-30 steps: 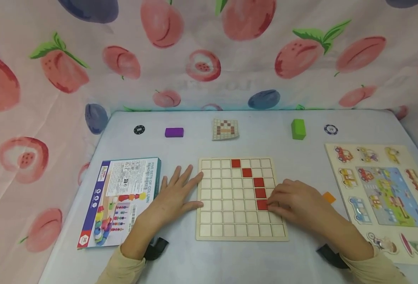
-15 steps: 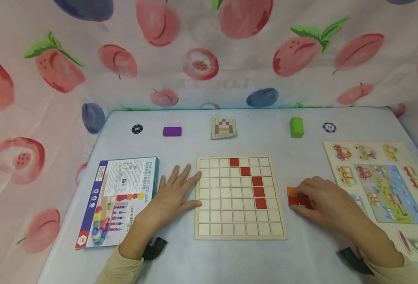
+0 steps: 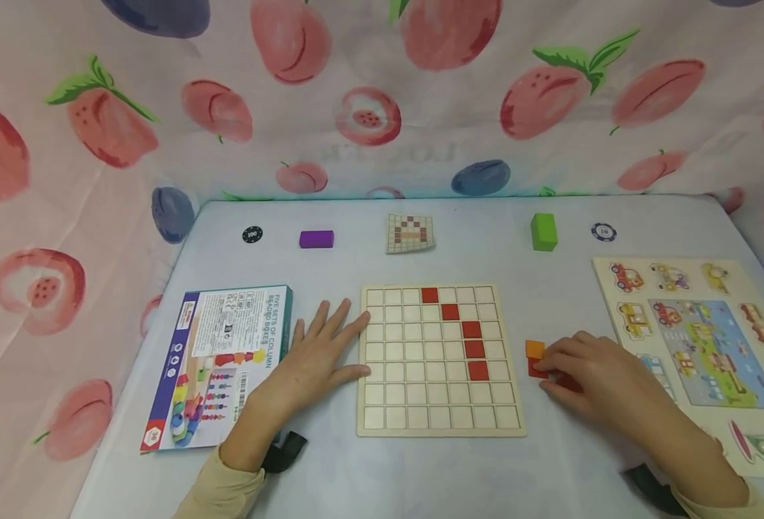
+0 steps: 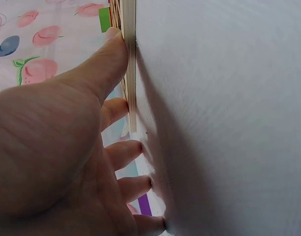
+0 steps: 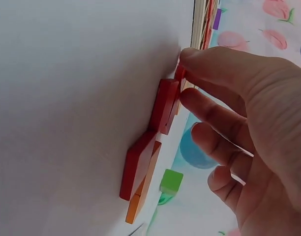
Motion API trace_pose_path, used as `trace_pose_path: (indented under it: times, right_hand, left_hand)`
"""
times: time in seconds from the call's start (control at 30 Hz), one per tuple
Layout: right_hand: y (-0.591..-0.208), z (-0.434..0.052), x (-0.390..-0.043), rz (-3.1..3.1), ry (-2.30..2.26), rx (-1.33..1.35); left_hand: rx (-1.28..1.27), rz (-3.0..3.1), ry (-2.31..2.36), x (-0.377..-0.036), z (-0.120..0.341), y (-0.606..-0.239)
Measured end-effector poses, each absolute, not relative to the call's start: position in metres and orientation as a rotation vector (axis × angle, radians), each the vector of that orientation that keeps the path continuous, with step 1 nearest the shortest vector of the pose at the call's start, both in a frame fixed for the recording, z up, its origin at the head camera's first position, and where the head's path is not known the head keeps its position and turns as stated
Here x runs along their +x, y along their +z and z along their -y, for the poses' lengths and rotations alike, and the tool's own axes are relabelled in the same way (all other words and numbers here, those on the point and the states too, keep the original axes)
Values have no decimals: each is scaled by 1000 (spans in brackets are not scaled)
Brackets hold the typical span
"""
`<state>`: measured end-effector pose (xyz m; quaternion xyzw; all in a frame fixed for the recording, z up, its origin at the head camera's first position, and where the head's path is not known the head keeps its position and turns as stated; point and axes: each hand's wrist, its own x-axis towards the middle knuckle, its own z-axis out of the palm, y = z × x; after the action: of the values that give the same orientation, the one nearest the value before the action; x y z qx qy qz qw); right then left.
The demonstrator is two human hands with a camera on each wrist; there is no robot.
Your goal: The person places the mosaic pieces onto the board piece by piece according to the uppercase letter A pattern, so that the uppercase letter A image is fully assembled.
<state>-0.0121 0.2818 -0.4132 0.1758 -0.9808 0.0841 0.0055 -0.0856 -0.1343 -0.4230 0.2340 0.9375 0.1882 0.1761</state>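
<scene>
Right hand [image 3: 592, 375]: fingers curled, pinching a red square tile [image 3: 538, 370] from the loose tiles just right of the board.
Left hand [image 3: 317, 357]: flat, fingers straight, pressing the wooden grid board [image 3: 440, 422] at its left edge.
Done: five red tiles [image 3: 471, 329] seated, descending rightward.
Left: most cells bare; pattern card [image 3: 411, 233] lies far.

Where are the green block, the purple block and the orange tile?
green block [image 3: 543, 232], head view, middle of its front face
purple block [image 3: 316, 239], head view, middle of its top
orange tile [image 3: 534, 349], head view, centre of its top
</scene>
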Motion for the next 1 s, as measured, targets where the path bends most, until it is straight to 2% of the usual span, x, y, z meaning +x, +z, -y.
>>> trace_pose_path:
  times: [0.27,0.47,1.0]
  right_hand:
    - [-415,-281,-9,3020,267,625]
    - [-411,-276,-20,3001,305,670]
    - [-406,-174,-119,2994,568,931]
  left_hand:
    - [661,-2655,531,-87,136,-424]
    - [669,-2659,531,-88,137,-423]
    - [654,-2642,533,-89,135,-426]
